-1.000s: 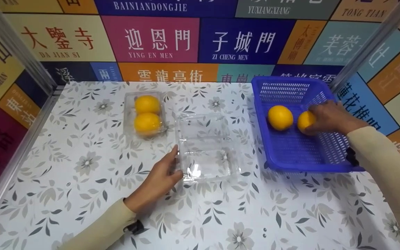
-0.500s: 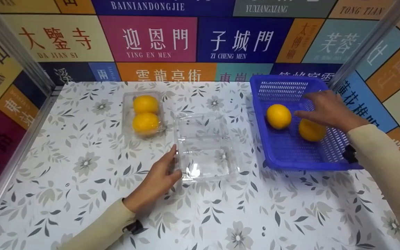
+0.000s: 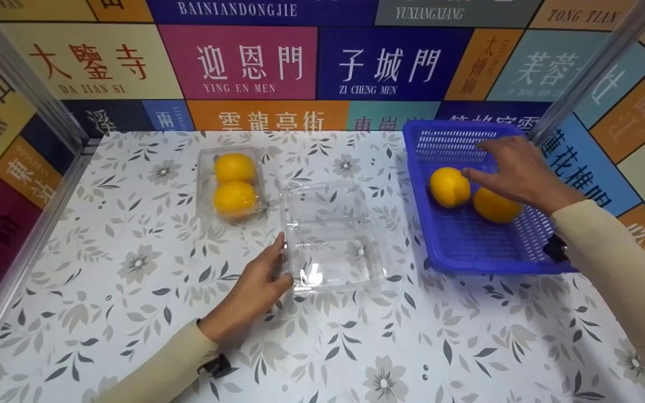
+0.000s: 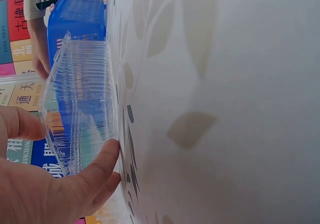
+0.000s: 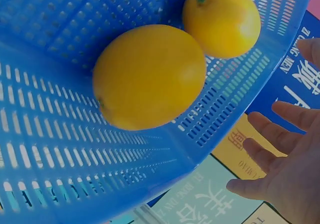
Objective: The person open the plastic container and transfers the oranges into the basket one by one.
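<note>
My left hand (image 3: 255, 294) touches the left side of a clear plastic fruit box (image 3: 328, 223), which holds no fruit. In the left wrist view its fingers (image 4: 102, 166) lie low against the box wall. My right hand (image 3: 515, 170) is spread over the blue plastic basket (image 3: 431, 249), with nothing in its grasp. Two oranges sit side by side in that basket: one on the left (image 3: 449, 187) and one on the right (image 3: 496, 208), partly under the hand. The right wrist view shows the larger-looking orange (image 5: 150, 77) apart from the fingers (image 5: 257, 154).
Left of the box stands another clear box (image 3: 205, 204) with two oranges (image 3: 235, 198) in it. A flower-patterned cloth (image 3: 143, 313) covers the table. Printed panels (image 3: 244, 61) wall the back and sides, with metal posts at the corners.
My right hand has let go of the right-hand orange, risen and spread its fingers. That orange has shifted slightly within the basket. The left hand stays at the box.
</note>
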The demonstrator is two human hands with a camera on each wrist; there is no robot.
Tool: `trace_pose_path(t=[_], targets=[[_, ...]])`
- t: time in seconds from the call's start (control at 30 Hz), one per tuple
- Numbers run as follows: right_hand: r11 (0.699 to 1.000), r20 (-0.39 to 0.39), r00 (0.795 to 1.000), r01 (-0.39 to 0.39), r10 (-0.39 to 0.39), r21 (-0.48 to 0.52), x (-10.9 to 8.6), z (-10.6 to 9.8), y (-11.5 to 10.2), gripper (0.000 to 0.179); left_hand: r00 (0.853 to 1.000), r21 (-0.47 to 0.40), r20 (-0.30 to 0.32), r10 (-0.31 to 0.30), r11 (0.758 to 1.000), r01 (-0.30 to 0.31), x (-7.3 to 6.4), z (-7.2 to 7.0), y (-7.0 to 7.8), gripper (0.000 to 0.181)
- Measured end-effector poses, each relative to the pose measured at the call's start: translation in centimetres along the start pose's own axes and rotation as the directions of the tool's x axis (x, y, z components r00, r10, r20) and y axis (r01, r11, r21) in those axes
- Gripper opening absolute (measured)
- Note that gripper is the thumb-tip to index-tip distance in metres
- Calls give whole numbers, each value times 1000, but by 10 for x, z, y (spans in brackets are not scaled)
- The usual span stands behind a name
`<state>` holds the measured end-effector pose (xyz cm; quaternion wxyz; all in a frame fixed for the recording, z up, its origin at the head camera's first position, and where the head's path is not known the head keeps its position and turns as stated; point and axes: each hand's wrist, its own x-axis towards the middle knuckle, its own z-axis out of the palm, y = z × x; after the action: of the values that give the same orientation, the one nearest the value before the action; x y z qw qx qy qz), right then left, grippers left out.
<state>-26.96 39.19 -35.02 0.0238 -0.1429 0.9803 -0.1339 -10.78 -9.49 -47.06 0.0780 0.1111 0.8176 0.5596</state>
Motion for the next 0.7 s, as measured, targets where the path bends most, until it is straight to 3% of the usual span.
trace_pose_path(t=[0.33, 0.7], targets=[[1000, -55, 998, 15, -14, 11, -5, 3, -14, 80, 1000, 16, -3, -6, 1000, 6, 0, 0, 1, 87], [999, -65, 998, 9, -6, 39, -12, 8, -33, 80, 1000, 14, -5, -9, 1000, 9, 0, 0, 1, 88]])
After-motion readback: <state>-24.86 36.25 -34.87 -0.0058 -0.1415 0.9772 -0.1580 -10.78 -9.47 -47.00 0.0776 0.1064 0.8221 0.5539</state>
